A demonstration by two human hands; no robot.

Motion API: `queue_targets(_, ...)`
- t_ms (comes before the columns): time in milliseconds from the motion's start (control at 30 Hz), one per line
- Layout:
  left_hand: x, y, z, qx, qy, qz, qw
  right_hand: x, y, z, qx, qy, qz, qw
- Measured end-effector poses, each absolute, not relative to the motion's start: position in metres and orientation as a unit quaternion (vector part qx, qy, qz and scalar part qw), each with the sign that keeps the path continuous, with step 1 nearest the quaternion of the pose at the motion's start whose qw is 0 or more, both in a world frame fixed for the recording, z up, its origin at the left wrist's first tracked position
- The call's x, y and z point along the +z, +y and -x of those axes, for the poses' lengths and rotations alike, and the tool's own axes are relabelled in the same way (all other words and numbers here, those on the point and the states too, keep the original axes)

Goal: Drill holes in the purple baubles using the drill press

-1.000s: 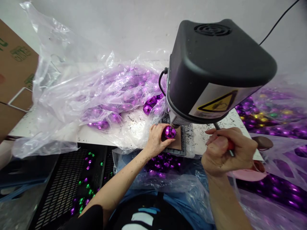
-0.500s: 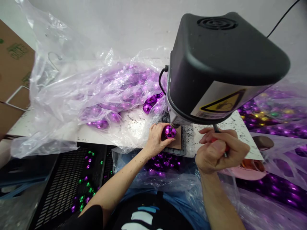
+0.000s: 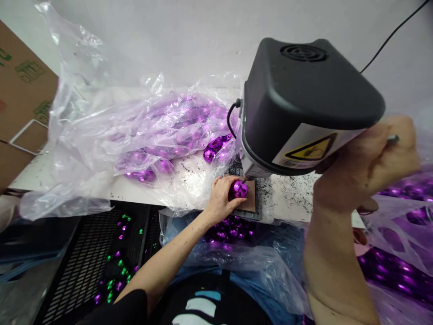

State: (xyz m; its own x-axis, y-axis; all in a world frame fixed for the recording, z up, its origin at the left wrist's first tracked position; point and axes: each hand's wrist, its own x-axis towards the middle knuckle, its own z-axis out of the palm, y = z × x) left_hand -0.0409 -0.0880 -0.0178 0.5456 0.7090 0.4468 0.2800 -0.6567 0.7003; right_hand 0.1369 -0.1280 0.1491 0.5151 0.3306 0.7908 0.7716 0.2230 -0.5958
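Note:
A black bench drill press (image 3: 314,85) with a yellow warning label fills the right of the head view. Beneath its bit, my left hand (image 3: 221,196) pinches a shiny purple faceted ball (image 3: 240,189) over a brown board (image 3: 249,203) on the drill's base. The bit's tip meets or nearly meets the top of the ball; which, I cannot tell. My right hand (image 3: 375,153) is raised at the drill's right side, closed round the feed lever (image 3: 392,140), whose end sticks out past the fingers. The drill's housing partly hides those fingers.
Clear plastic (image 3: 162,122) covers many purple balls on the white table (image 3: 287,198). An open bag of purple balls (image 3: 230,230) sits at my lap. Small green and purple balls lie on a black crate (image 3: 84,253). A cardboard box (image 3: 27,90) stands left; more purple balls (image 3: 389,271) lie right.
My right hand has swung up and to the right with the lever. The drill's bit has come down to the ball. My left hand keeps its pinch on the ball; the view has shifted slightly.

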Motion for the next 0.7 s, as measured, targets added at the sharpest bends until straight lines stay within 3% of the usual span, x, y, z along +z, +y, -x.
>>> queue_targets(233, -0.018, -0.148, 0.086, 0.288, 0.242, -0.9, 0.22, 0.154, -0.118, -0.138, -0.163, -0.47, 0.569, 0.655)
queue_targets(333, -0.006, -0.152, 0.095, 0.281, 0.227, -0.9, 0.244, 0.152, -0.119, -0.139, -0.173, -0.461, 0.579, 0.65)
queue_targets(533, 0.013, -0.059, 0.085, 0.416, 0.342, -0.815, 0.214, 0.151, -0.12, -0.143, -0.163, -0.464, 0.588, 0.642)
queue_targets(700, 0.004, 0.025, 0.063, 0.278, 0.476, -0.821, 0.149, 0.145, -0.121, -0.146, -0.149, -0.452, 0.597, 0.646)
